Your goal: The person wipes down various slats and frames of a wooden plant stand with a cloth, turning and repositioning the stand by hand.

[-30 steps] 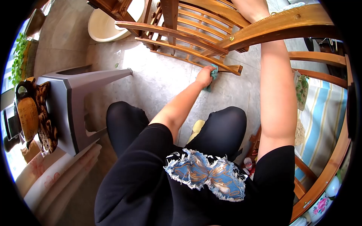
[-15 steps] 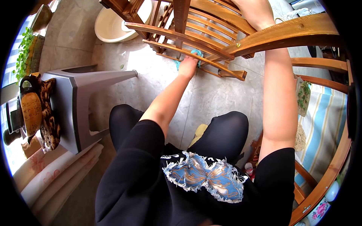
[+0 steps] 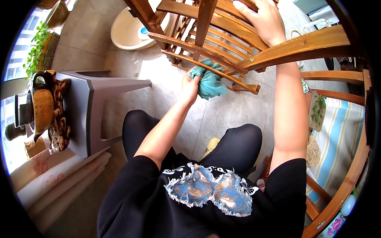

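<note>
My left hand [image 3: 189, 88] is closed around a bunched teal cloth [image 3: 213, 85], just in front of the lower rails of a wooden slatted chair [image 3: 226, 22]. Most of the cloth hangs out to the right of my fingers, and its upper edge meets the chair's lower rail. Higher up, my right hand [image 3: 266, 22] lies on the chair's slats with the thumb stretched out to the left; its fingertips run toward the top edge of the view. My right forearm passes behind the chair's curved arm [image 3: 301, 45].
A cream basin [image 3: 123, 33] stands behind the chair on the tiled floor. At left, a grey plastic stool [image 3: 85, 107] carries a teapot-shaped ornament [image 3: 43, 109] on dark wood. To my right is a wooden-framed seat with a striped cushion [image 3: 333, 135] and a potted plant [image 3: 318, 109].
My left hand has drawn back from the lower rail toward me, bringing the teal cloth into fuller view. My right hand has shifted down and left slightly in the view.
</note>
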Demonstrator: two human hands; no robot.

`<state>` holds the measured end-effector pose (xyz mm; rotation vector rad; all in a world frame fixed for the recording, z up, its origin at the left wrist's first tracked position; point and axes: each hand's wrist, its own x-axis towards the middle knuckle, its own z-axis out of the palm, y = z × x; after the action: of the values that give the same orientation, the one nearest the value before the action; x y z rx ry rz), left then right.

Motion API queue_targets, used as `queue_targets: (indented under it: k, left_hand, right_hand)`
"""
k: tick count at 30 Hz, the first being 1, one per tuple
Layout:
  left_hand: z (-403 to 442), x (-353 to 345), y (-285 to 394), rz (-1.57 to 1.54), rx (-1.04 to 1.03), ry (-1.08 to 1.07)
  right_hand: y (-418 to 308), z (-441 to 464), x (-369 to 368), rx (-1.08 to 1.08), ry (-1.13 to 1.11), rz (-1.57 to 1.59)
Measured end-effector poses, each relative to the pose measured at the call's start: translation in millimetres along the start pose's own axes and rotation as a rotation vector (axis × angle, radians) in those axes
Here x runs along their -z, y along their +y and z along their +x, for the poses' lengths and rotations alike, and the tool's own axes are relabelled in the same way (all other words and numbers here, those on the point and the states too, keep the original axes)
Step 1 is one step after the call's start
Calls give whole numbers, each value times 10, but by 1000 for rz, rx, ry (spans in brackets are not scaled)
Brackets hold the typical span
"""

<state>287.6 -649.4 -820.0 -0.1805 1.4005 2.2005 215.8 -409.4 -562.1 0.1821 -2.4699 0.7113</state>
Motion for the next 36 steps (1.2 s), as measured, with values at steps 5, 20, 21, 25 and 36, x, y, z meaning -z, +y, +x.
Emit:
queue_targets:
  k: [5, 20, 21, 25, 36]
  left_hand:
    - [-220, -188, 78, -258, 228, 8]
    - [434, 534, 729, -540, 185, 384]
    - [439, 544, 749, -596, 232, 332]
    - [241, 531, 473, -611, 256, 193]
    - [-546, -502, 70, -182, 414, 103]
  right_hand:
    - [-25, -9, 16, 15, 5, -22]
    - [138, -26, -46, -63, -80, -283]
    - [91, -24, -34, -96, -80, -280]
    - [12, 31, 4, -20, -71, -275]
    - [-24, -25, 43, 72, 85, -13]
